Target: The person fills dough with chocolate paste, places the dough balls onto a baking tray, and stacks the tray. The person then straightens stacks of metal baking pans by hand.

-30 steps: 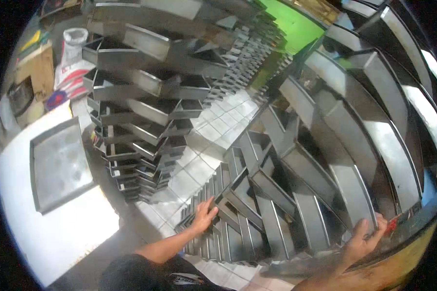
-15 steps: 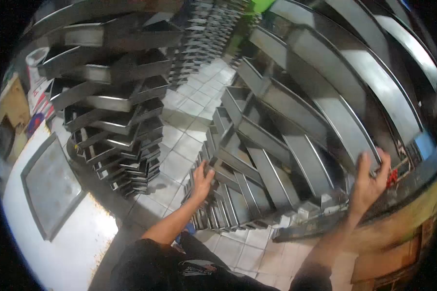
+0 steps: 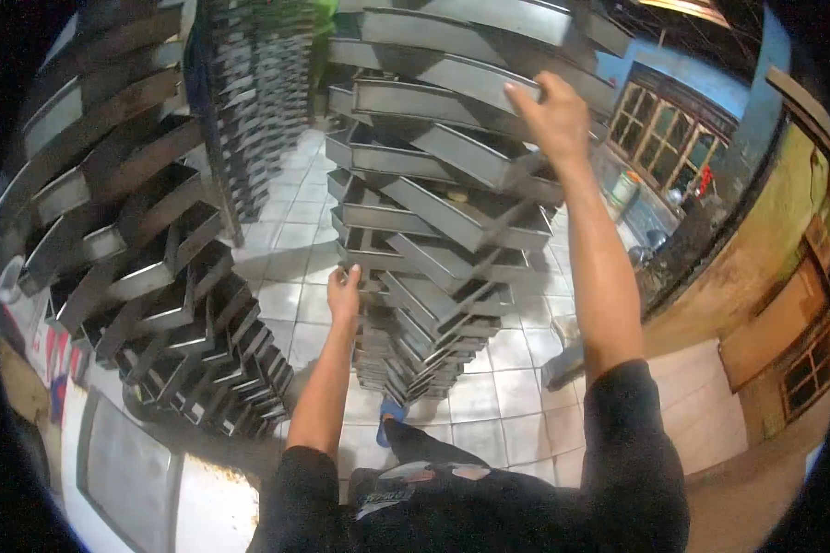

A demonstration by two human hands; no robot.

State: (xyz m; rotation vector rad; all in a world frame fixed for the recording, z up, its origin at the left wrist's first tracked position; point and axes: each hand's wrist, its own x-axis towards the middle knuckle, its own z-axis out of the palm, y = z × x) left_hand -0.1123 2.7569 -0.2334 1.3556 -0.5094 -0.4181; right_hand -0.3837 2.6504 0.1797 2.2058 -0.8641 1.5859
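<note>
A tall stack of rectangular grey metal trays [image 3: 433,97] rises in front of me, layers crossed at angles. My left hand [image 3: 344,295] is at the stack's left side, lower down, thumb and finger closed about a tray corner. Higher on the right, my right hand [image 3: 555,115] has its thumb and fingers at the end of another metal tray [image 3: 475,81]; the palm side is partly hidden. Both arms reach forward around the stack, which narrows in view toward the floor near my blue-shod foot [image 3: 390,419].
Another stack of metal trays [image 3: 124,230] stands on my left, with more stacks [image 3: 263,92] behind. A white rusty surface [image 3: 217,502] bearing a flat panel [image 3: 129,470] is at lower left. White floor tiles [image 3: 475,438] run between. A stained wall and ledge [image 3: 701,276] lie right.
My view has swung right and the stack now appears upright near the middle. My right hand appears higher in view, by an upper tray; my left hand remains at the stack's left side.
</note>
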